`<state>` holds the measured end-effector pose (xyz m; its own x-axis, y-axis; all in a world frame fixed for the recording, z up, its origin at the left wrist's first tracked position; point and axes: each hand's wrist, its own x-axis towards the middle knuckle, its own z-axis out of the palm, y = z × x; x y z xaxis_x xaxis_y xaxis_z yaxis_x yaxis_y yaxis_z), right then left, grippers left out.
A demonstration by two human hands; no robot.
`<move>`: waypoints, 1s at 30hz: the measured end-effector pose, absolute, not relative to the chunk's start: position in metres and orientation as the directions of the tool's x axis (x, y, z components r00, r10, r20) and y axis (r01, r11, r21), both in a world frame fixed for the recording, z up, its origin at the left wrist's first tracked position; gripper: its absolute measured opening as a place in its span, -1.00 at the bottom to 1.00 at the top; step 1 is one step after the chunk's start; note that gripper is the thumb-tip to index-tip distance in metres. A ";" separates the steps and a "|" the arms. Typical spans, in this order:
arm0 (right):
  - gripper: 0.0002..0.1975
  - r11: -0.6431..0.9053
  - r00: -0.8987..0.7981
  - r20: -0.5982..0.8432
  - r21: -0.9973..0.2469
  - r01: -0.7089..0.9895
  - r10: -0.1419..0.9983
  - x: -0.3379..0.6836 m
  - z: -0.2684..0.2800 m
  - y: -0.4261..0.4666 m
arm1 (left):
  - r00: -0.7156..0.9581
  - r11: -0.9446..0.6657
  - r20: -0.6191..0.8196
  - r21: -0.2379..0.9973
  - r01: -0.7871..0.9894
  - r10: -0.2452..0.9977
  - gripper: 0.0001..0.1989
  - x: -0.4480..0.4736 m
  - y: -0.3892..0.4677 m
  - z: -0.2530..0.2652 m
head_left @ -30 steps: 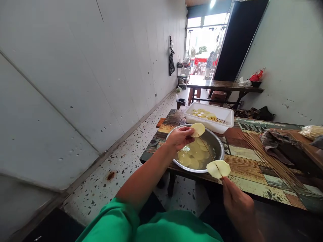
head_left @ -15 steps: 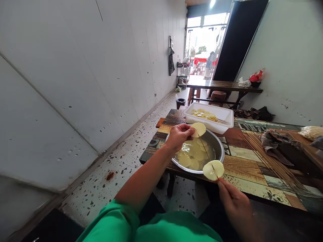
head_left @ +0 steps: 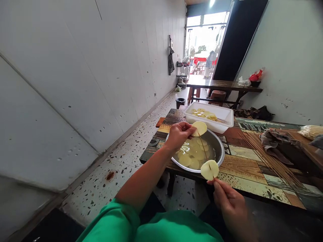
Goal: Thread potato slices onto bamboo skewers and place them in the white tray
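Above the metal basin (head_left: 222, 155), my left hand (head_left: 179, 135) pinches a thin, pale potato slice (head_left: 200, 128) by its left edge. A wooden skewer (head_left: 204, 146) runs from that slice down to a second potato slice (head_left: 210, 170), which it pierces. Just below this lower slice, my right hand (head_left: 228, 196) is closed on the skewer's near end. In the basin, several more potato slices (head_left: 185, 160) lie in water. Behind the basin stands a white plastic tub (head_left: 222, 127) with skewered slices (head_left: 203, 113) inside.
Many loose skewers (head_left: 272, 161) lie on the patterned wooden table (head_left: 242, 168), beside a crumpled cloth (head_left: 275, 143). A black bin (head_left: 180, 102) stands on the floor past the table. Farther back is another table (head_left: 222, 84) with stools. A white wall (head_left: 106, 67) runs along the left.
My right hand has moved slightly left, bringing the lower slice and the skewer's near end with it. The skewer now hangs a little steeper. My left hand and its slice have barely shifted.
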<state>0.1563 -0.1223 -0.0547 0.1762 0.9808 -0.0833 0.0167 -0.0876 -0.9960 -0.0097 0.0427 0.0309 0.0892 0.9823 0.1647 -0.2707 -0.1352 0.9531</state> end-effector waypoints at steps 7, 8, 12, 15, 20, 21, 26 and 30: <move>-0.60 0.036 0.253 0.053 -0.997 0.073 0.966 0.153 -0.059 -0.114 | 0.072 -0.175 0.193 0.962 -0.210 0.978 -0.78 -0.012 0.042 0.031; -0.60 0.104 0.324 0.163 -0.976 0.190 0.932 0.152 -0.061 -0.112 | 0.073 -0.177 0.195 0.963 -0.203 0.978 -0.79 -0.012 0.042 0.031; -0.65 0.155 0.328 0.242 -0.950 0.270 0.913 0.152 -0.065 -0.110 | 0.064 -0.193 0.207 0.965 -0.177 0.976 -0.80 -0.013 0.039 0.032; -0.60 -0.007 0.109 -0.009 -1.000 -0.012 0.994 0.154 -0.062 -0.107 | 0.092 -0.177 0.198 0.964 -0.197 0.976 -0.79 -0.011 0.037 0.031; -0.64 0.160 0.256 0.225 -0.954 0.252 0.940 0.156 -0.058 -0.092 | 0.153 -0.160 0.190 0.969 -0.190 0.970 -0.79 -0.003 0.031 0.021; -0.66 0.203 0.276 0.320 -0.903 0.379 0.906 0.156 -0.058 -0.089 | 0.155 -0.156 0.186 0.970 -0.188 0.970 -0.79 -0.001 0.029 0.018; -0.67 0.301 0.236 0.580 -0.676 0.672 0.779 0.154 -0.056 -0.080 | 0.181 -0.121 0.158 0.972 -0.200 0.971 -0.78 0.012 0.018 0.006; -0.65 0.311 0.194 0.587 -0.647 0.696 0.786 0.162 -0.055 -0.080 | 0.289 -0.038 0.083 0.987 -0.159 0.954 -0.76 0.003 0.018 0.006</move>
